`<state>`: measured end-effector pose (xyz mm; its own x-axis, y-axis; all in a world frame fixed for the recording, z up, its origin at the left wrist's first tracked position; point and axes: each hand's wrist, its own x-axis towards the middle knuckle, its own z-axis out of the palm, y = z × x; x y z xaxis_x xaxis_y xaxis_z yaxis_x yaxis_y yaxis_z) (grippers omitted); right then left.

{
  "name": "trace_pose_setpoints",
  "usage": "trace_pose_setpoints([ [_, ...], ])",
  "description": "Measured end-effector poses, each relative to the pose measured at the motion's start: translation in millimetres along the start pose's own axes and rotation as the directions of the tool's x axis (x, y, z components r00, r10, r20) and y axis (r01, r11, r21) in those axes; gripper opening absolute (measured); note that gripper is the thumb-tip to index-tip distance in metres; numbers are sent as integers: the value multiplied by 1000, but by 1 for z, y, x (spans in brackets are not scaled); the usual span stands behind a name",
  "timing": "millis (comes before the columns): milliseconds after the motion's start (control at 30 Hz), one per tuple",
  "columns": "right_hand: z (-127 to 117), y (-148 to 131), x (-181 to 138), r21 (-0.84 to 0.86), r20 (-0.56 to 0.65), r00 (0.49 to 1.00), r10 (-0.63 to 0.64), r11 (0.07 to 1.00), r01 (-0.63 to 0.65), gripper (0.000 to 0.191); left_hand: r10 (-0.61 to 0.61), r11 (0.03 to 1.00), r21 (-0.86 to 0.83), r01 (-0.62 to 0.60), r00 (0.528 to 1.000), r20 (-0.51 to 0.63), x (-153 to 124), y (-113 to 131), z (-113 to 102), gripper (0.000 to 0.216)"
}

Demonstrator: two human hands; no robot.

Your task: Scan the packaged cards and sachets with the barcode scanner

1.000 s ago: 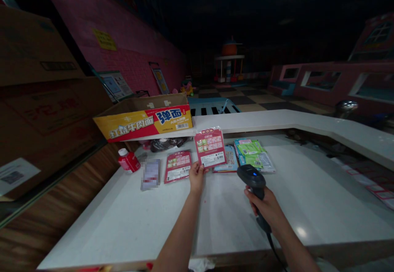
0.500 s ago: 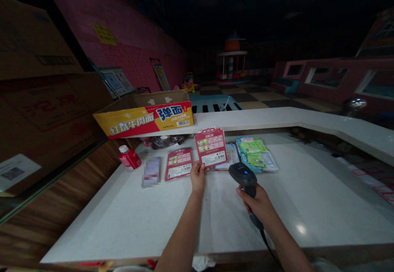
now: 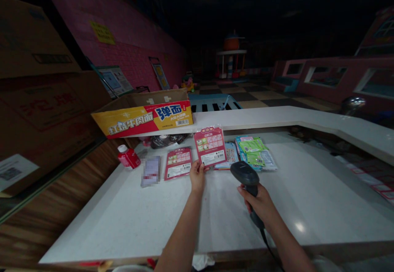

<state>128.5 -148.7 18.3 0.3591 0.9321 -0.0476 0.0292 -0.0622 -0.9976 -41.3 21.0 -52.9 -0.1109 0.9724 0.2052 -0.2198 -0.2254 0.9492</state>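
My left hand (image 3: pixel 198 175) is closed on the lower edge of a red printed packet (image 3: pixel 210 146), tilted up with its barcode side facing me. In my right hand (image 3: pixel 258 201) is a dark barcode scanner (image 3: pixel 245 173), gripped round its handle, its head to the right of the packet and apart from it. A cable runs down from the handle. A similar red packet (image 3: pixel 177 163) lies on the white counter (image 3: pixel 147 222), left of the held one. Behind the scanner are green and blue packets (image 3: pixel 254 150) in a pile, and a blue packet (image 3: pixel 230 155) partly hidden.
A red bottle with a white cap (image 3: pixel 128 157) stands at the counter's left, beside a blurred-out flat object (image 3: pixel 151 171). An open noodle carton (image 3: pixel 147 118) sits on the raised ledge (image 3: pixel 246 118). Large brown boxes (image 3: pixel 46 111) are stacked at far left.
The scanner's blue light, lit before, no longer shows. The scanner has shifted slightly right with my right hand. My left hand still holds the packet in nearly the same place.
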Motion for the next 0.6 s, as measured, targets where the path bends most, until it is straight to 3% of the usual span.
trace_pose_setpoints([
  [367, -4, 4, -1, 4, -2, 1000, -30, 1000, 30, 38, 6, 999, -45, -5, 1000, 22, 1, 2, -1, 45],
  [600, -10, 9, -4, -24, -28, 999, -37, 999, 37, 38, 33, 999, -18, -35, 996, -82, -9, 12, -8, 41],
])
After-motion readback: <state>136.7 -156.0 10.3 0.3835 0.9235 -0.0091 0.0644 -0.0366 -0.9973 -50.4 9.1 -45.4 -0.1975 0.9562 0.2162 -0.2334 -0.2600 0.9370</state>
